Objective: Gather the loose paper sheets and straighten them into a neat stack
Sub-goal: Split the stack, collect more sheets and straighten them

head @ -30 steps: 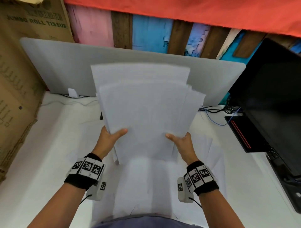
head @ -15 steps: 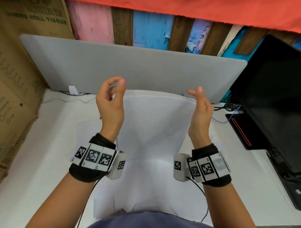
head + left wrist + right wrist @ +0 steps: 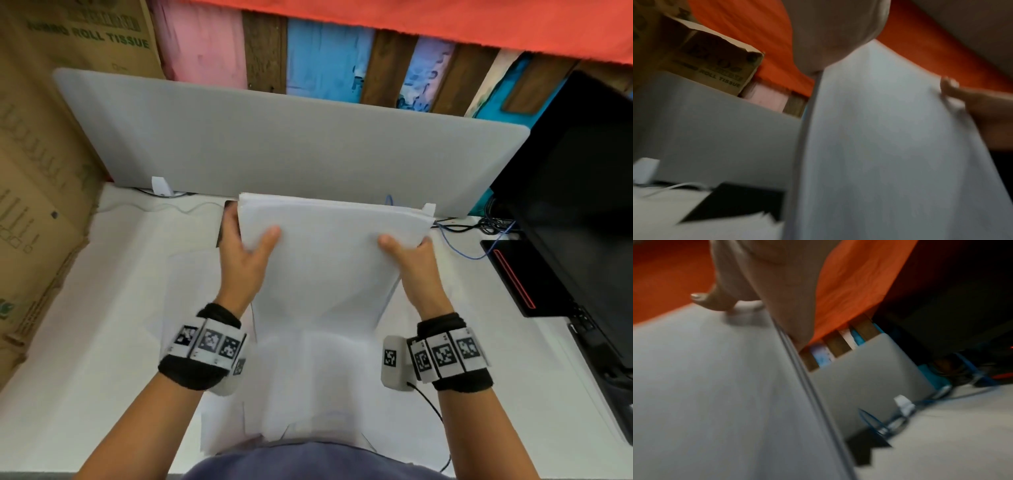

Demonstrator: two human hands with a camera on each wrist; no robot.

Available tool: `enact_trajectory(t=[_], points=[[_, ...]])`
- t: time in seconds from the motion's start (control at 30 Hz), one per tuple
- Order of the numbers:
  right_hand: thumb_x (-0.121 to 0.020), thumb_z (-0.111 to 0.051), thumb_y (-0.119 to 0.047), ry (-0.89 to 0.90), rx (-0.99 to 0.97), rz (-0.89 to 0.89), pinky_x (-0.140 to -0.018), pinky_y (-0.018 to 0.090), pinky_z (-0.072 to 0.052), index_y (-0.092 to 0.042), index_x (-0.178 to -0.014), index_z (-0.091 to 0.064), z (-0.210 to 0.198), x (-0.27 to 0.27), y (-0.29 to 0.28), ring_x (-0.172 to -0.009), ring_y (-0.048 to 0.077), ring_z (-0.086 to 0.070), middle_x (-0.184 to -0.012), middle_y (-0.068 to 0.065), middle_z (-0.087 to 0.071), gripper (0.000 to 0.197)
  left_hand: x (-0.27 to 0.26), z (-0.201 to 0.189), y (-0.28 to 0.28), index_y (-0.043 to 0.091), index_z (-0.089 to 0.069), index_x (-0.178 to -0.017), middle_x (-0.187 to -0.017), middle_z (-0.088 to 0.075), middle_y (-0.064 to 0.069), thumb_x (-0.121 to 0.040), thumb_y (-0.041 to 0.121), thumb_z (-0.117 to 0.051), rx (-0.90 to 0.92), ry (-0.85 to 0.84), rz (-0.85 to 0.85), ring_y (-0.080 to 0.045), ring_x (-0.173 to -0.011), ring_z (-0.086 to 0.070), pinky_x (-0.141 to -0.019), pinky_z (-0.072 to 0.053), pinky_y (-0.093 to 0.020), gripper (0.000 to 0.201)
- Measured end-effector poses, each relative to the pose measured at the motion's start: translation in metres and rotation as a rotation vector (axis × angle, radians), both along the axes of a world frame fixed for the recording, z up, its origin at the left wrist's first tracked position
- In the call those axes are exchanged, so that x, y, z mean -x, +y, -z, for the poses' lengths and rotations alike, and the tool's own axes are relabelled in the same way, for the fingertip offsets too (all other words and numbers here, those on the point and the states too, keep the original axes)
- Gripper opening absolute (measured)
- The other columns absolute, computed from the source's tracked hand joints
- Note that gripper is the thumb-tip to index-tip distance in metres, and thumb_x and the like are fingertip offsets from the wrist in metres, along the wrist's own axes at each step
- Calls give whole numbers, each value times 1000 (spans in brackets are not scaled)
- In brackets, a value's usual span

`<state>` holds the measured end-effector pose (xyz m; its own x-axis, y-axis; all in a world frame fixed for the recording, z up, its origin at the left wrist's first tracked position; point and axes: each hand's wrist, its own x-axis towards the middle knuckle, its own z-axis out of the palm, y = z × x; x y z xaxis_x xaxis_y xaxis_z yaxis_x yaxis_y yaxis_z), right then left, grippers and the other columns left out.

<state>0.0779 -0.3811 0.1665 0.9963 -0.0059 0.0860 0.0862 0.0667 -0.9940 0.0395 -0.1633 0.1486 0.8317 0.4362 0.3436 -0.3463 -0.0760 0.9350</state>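
Sheets [image 3: 329,274] stood upright between both hands above the table [image 3: 85,342], lower edge resting on it. Left hand [image 3: 245,260] and right hand [image 3: 416,270] each pinched a side, thumbs in front. Recommended: loosen hold, tap edges flush. Head view showed both hands; wrist views alone showed staggered side edges, blurred.

makeshift office desk: white desktop [image 3: 85,325], grey divider panel [image 3: 291,144], black monitor [image 3: 575,205], cables [image 3: 479,226], stacked cardboard boxes [image 3: 37,164]
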Motion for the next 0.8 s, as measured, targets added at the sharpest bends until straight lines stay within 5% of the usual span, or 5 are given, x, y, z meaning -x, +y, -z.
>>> enact_trajectory(t=[0.17, 0.37, 0.6, 0.7, 0.8], points=[[-75, -71, 0, 276, 82, -25, -72, 20, -52, -23, -89, -62, 69, 19, 1, -76, 4, -68, -85, -10, -70, 28, 23, 61, -10, 20, -62, -100, -95, -67, 10, -74, 6, -73, 127, 411, 111, 8, -82, -65, -92, -53, -32, 32], [-71, -69, -2, 128, 34, -85, -65, 11, -51, -23, -91, -63, 51, 13, -7, -75, -3, -67, -77, -19, -73, 30, 14, 38, -1, 21, -63, -86, -72, -71, 19, -70, -7, -71, 183, 264, 141, 7, -72, -66, -64, -50, -9, 33], [-84, -64, -10, 309, 219, -32, -70, 18, -54, -14, -96, -62, 99, 13, -6, -83, 14, -63, -102, 10, -66, 13, 4, 100, 24, 15, -56, -116, -119, -61, -5, -75, 16, -75, -141, 594, 264, -19, -110, -58, -89, -46, -22, 45], [-87, -62, -15, 246, 281, 119, -75, 31, -49, -8, -103, -60, 89, -1, -26, -84, 25, -59, -87, 5, -64, 18, 15, 141, 64, 18, -39, -136, -143, -37, -14, -71, 33, -76, -509, 980, -25, -33, -134, -31, -109, -29, -46, 77], [-88, -61, -17, 235, 301, 183, -70, 31, -48, -4, -111, -60, 80, -12, -46, -78, 23, -58, -86, 6, -63, 27, 38, 153, 87, 17, -20, -143, -150, -15, -20, -71, 50, -71, -558, 1320, -281, -41, -138, -14, -111, -18, -55, 94]])
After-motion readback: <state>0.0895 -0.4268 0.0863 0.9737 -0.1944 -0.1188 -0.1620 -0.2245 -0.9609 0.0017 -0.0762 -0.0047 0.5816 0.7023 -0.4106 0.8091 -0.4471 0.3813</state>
